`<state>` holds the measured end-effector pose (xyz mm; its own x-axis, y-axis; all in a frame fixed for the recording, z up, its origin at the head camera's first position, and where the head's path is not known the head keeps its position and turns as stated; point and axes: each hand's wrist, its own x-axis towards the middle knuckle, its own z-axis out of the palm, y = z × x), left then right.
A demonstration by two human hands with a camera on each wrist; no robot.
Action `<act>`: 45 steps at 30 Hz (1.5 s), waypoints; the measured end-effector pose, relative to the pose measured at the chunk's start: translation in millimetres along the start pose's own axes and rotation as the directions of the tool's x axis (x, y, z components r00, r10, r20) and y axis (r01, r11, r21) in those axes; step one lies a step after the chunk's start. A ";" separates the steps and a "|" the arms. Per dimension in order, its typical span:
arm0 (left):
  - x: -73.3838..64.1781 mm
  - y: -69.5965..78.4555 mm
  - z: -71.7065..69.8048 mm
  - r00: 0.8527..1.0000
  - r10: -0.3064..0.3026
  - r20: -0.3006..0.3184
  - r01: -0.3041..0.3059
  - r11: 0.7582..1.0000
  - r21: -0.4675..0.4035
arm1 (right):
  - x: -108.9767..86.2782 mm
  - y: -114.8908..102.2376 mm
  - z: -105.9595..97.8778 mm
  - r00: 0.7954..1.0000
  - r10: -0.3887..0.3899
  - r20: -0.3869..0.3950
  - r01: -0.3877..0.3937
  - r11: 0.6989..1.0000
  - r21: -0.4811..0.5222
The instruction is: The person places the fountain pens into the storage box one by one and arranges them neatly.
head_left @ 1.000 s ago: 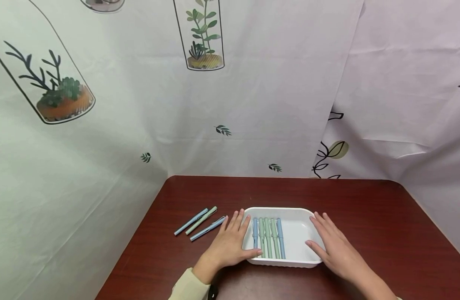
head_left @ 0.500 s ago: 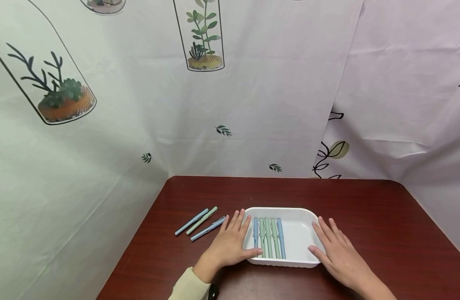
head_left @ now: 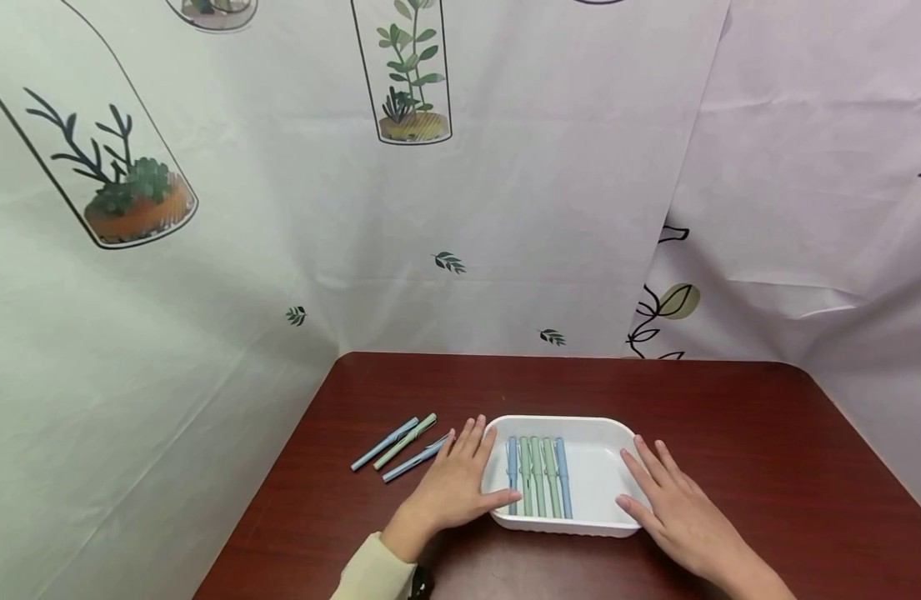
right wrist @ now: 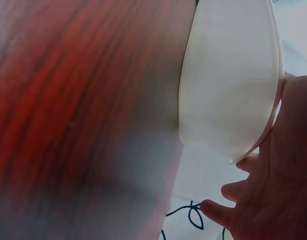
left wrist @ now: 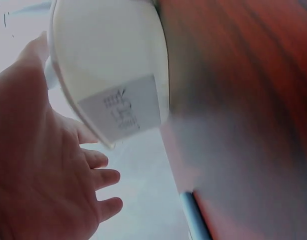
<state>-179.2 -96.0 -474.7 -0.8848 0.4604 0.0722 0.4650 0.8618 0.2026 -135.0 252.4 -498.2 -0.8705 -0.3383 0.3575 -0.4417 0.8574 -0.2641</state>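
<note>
A white tray (head_left: pixel 601 467) sits on the table with two blue pens and three green pens (head_left: pixel 537 475) lined up side by side in its left half. My left hand (head_left: pixel 452 487) lies over the tray's left rim, fingers spread and thumb reaching over the near left corner. On the opposite side my right hand (head_left: pixel 681 517) is at the right rim with straight, spread fingers. Neither hand holds a pen. The left wrist view shows the tray's outer wall (left wrist: pixel 111 45) beside my palm, with a marked label (left wrist: pixel 121 109) on it.
Left of the tray, two blue pens and one green pen (head_left: pixel 405 442) lie slanted on the dark red table (head_left: pixel 730 425); my left hand partly covers the nearest one. A printed cloth (head_left: pixel 535 208) hangs behind and at the sides.
My right hand has shifted slightly right and toward me along the rim. My left hand has eased a little to the left. The tray and pens stay put.
</note>
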 end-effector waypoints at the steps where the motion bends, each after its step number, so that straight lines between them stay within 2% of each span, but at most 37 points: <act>1: -0.6 -2.4 -1.4 1.000 -0.006 -0.010 0.006 1.000 -0.005 | 0.2 0.1 -0.3 1.000 -0.002 0.002 0.002 1.000 0.001; 6: -4.5 -18.2 -8.9 0.997 -0.033 -0.071 0.032 0.999 -0.008 | 0.9 -0.8 -2.1 1.000 -0.005 0.003 0.005 1.000 0.003; 10: -8.9 -32.4 -14.4 0.992 -0.052 -0.116 0.055 0.998 0.022 | 0.8 -0.6 -2.4 1.000 -0.004 0.011 0.004 1.000 0.005; 15: -16.5 -53.3 -20.5 0.988 -0.070 -0.136 0.074 0.997 0.027 | 0.6 -0.6 -2.5 1.000 -0.004 0.026 0.004 1.000 0.007; 19: -20.6 -72.6 -27.7 0.985 -0.083 -0.148 0.083 0.996 -0.005 | 1.7 -0.8 -3.1 1.000 -0.003 0.028 0.003 1.000 0.009; 26: -27.0 -107.2 -37.6 0.983 -0.151 -0.103 0.150 0.989 -0.018 | 1.7 2.1 -2.3 0.999 -0.006 0.048 0.006 1.000 0.009; 33: -32.3 -134.9 -39.4 0.975 -0.215 -0.051 0.211 0.975 -0.073 | 1.7 0.7 -4.7 0.998 0.010 0.070 -0.011 1.000 0.018; 39: -31.8 -152.6 -35.6 0.964 -0.265 -0.019 0.262 0.959 -0.108 | 2.4 0.0 -5.4 0.997 0.013 0.081 -0.015 1.000 0.025; 45: -27.9 -162.0 -32.7 0.960 -0.278 -0.017 0.275 0.957 -0.090 | 2.9 0.2 -4.8 0.997 0.011 0.081 -0.014 1.000 0.027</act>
<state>-230.9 -255.4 -477.6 -0.9796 0.1990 0.0297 0.1986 0.9324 0.3020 -136.6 253.5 -492.9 -0.8902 -0.3587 0.2808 -0.4354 0.8513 -0.2927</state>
